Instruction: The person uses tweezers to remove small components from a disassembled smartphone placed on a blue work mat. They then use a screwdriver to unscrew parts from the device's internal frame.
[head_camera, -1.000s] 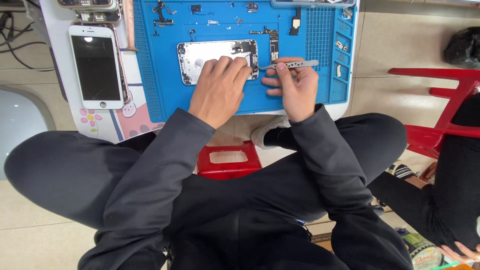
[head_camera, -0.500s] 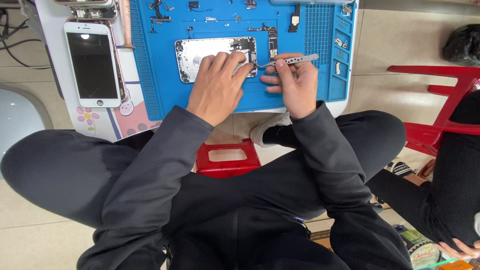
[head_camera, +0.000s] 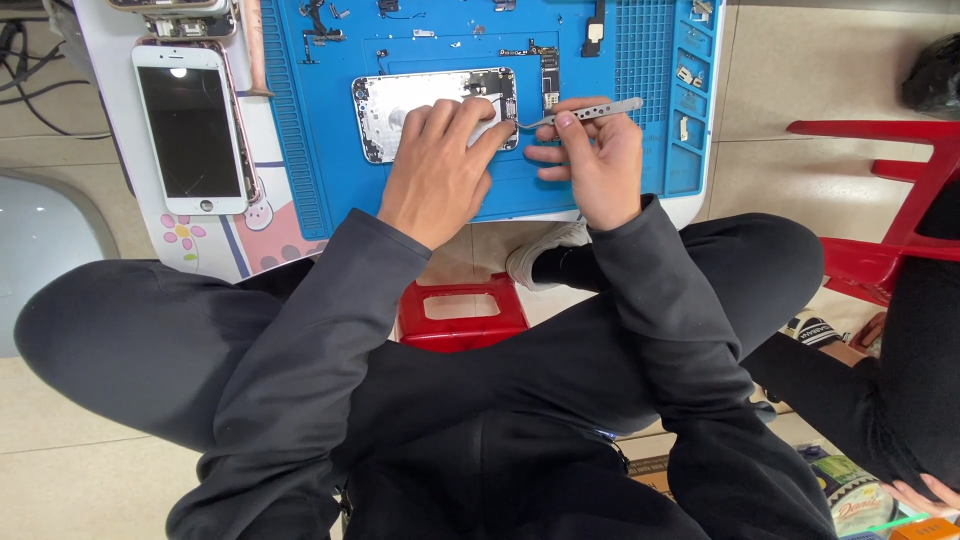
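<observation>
Silver phone shell (head_camera: 400, 105) under left hand (head_camera: 440, 170), tweezers (head_camera: 580, 112) in right hand (head_camera: 595, 165) grip

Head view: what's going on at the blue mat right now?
A seated person works over a blue repair mat. The left hand presses flat on an opened silver phone housing, holding it down. The right hand grips metal tweezers, tips aimed at the housing's right edge. A white phone lies screen up, left of the mat. Small parts lie along the mat's top.

Matt silvery metal tweezers (head_camera: 580, 110), bare metal phone housing (head_camera: 420, 105), matt blue rubbery mat (head_camera: 620, 170), glossy red plastic stool (head_camera: 462, 310)
</observation>
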